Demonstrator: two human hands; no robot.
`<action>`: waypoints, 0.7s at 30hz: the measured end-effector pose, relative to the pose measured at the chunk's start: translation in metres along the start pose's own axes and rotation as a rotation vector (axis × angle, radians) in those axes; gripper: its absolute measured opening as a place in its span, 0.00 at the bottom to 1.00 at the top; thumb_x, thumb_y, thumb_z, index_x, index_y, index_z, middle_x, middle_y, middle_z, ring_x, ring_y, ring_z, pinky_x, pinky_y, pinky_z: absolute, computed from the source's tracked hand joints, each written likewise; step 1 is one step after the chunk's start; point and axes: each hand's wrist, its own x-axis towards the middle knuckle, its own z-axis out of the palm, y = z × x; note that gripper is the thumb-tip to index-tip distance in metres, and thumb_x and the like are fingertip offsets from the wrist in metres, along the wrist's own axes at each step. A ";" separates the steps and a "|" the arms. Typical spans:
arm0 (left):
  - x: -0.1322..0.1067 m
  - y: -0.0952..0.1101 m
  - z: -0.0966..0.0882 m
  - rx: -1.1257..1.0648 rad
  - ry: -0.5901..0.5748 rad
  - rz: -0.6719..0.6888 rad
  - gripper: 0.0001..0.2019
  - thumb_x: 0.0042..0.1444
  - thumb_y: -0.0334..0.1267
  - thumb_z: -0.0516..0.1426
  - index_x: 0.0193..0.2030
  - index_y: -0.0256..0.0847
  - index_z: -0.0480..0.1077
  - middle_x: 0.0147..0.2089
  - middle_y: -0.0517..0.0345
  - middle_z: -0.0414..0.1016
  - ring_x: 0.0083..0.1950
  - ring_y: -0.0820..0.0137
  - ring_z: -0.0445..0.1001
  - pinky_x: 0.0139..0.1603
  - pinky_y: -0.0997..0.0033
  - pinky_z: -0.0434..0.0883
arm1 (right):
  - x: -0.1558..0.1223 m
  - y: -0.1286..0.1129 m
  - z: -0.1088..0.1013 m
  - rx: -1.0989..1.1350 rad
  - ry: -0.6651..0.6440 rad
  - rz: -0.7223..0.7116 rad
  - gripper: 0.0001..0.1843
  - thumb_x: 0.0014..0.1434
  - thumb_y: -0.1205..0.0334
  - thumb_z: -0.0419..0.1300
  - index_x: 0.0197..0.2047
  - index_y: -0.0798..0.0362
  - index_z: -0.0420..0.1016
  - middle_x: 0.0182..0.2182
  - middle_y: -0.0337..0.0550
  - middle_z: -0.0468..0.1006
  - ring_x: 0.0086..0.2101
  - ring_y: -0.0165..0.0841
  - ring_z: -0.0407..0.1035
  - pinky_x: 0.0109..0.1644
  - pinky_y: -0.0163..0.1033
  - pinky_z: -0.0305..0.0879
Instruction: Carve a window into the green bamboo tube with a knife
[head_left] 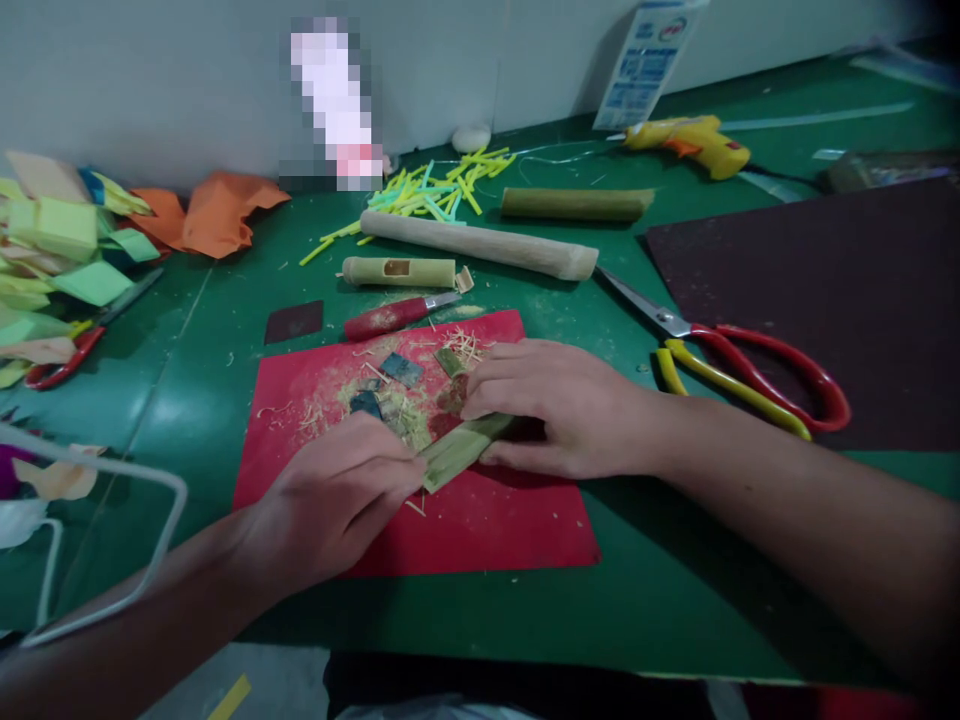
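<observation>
Pinching a narrow green bamboo strip over a red rectangular sheet, the left hand holds one end; the right hand apparently grips the other.

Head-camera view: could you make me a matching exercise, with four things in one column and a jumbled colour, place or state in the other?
Things:
1. bamboo strip
2. glue gun
3. knife
4. printed packet

Matches:
A. yellow body
B. leaning against the wall
C. held by the left hand and right hand
D. red handle, bare blade

Right pairs: 1-C, 2-A, 3-D, 4-B
</observation>
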 end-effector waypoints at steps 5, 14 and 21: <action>0.008 0.001 0.004 -0.007 0.020 0.031 0.07 0.59 0.29 0.51 0.36 0.39 0.70 0.39 0.55 0.74 0.41 0.69 0.71 0.43 0.67 0.69 | -0.001 -0.001 0.000 -0.011 -0.002 0.022 0.11 0.56 0.56 0.56 0.41 0.51 0.70 0.38 0.44 0.73 0.38 0.35 0.64 0.39 0.39 0.56; 0.012 0.006 0.004 0.011 0.035 0.021 0.09 0.59 0.29 0.51 0.33 0.39 0.71 0.37 0.56 0.73 0.39 0.70 0.70 0.41 0.68 0.69 | -0.002 0.000 0.002 -0.019 0.017 0.029 0.11 0.56 0.56 0.55 0.41 0.51 0.70 0.37 0.44 0.73 0.38 0.35 0.64 0.39 0.39 0.56; 0.002 0.003 0.002 -0.004 -0.017 -0.022 0.07 0.59 0.28 0.51 0.37 0.40 0.70 0.40 0.56 0.74 0.42 0.69 0.70 0.44 0.67 0.68 | -0.001 -0.002 0.001 -0.006 -0.015 0.045 0.11 0.56 0.56 0.55 0.39 0.52 0.71 0.36 0.43 0.73 0.37 0.34 0.64 0.39 0.39 0.55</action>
